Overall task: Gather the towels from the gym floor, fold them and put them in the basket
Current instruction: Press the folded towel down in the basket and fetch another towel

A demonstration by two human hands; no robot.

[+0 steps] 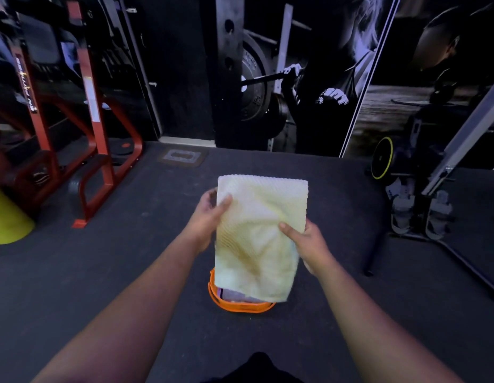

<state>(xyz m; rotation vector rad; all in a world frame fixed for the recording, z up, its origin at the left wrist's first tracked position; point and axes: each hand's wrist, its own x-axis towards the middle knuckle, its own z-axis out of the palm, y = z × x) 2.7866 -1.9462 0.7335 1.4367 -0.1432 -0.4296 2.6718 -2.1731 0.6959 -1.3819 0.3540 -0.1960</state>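
Floor: dark gym floor (107,272).
Towel: folded pale yellow towel (261,230), centre frame, over orange basket (240,306).
Hands: left hand (210,217) and right hand (303,239) grip towel's sides.

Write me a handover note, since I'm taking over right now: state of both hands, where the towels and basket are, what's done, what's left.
Left hand grips the folded pale yellow towel at its left edge; right hand grips its right edge.
The towel is held over the orange basket on the dark floor.
Done: this towel is folded; purple cloth already lies in the basket.
Left: lower the towel in. No other towels in view.
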